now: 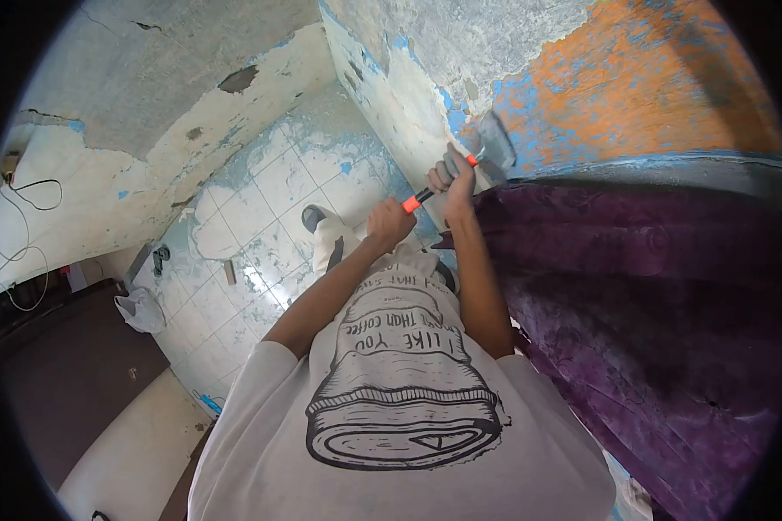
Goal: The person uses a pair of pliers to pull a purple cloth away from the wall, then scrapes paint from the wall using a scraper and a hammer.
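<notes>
Both my hands are on a long-handled scraper, whose handle is black and orange-red (pixel 420 200). My left hand (pixel 391 223) is closed round the lower end of the handle, in front of my shirt. Further up, my right hand (pixel 454 181) grips the handle just below the head. The broad grey blade (pixel 496 141), slightly blurred, is at the wall with peeling white, blue and orange paint (pixel 573 95). Whether the blade touches the wall I cannot tell.
Purple cloth (pixel 634 286) covers something large on the right, below the wall. Paint flakes and dust lie on the tiled floor (pixel 274 187). A small block (pixel 229 273), a white plastic bag (pixel 141 310) and a dark surface (pixel 96 365) are at the left. Wires hang on the left wall.
</notes>
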`<state>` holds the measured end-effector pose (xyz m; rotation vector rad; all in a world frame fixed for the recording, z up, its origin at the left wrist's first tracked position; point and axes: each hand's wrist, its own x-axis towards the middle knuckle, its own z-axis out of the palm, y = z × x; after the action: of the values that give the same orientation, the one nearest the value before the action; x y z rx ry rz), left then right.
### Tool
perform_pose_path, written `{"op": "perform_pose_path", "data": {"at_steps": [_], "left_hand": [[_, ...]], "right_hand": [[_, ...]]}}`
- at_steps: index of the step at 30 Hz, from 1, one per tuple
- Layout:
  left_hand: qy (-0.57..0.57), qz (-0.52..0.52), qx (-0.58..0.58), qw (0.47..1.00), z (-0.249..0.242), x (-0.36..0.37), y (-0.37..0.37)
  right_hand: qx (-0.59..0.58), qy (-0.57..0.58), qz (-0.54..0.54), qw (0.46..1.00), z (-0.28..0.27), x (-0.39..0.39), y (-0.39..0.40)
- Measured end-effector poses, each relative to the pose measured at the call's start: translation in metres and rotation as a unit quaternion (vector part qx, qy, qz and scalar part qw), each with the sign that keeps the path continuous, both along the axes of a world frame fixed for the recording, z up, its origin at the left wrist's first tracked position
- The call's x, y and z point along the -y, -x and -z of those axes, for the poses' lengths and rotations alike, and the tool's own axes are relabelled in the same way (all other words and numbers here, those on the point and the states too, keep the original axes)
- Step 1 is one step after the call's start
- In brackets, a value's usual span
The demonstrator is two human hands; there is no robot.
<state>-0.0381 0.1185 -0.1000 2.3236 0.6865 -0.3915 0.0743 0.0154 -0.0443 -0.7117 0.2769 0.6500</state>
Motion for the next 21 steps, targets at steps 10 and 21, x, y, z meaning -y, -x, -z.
{"op": "perform_pose_path", "data": {"at_steps": [10, 21], "left_hand": [[-0.007, 0.014, 0.014, 1.000, 0.015, -0.004, 0.014], [0.006, 0.025, -0.021, 0.999, 0.012, -0.008, 0.008]], "right_hand": [[-0.008, 0.009, 0.007, 1.000, 0.009, -0.002, 0.011], [0.009, 0.018, 0.030, 0.999, 0.006, -0.003, 0.012]]}}
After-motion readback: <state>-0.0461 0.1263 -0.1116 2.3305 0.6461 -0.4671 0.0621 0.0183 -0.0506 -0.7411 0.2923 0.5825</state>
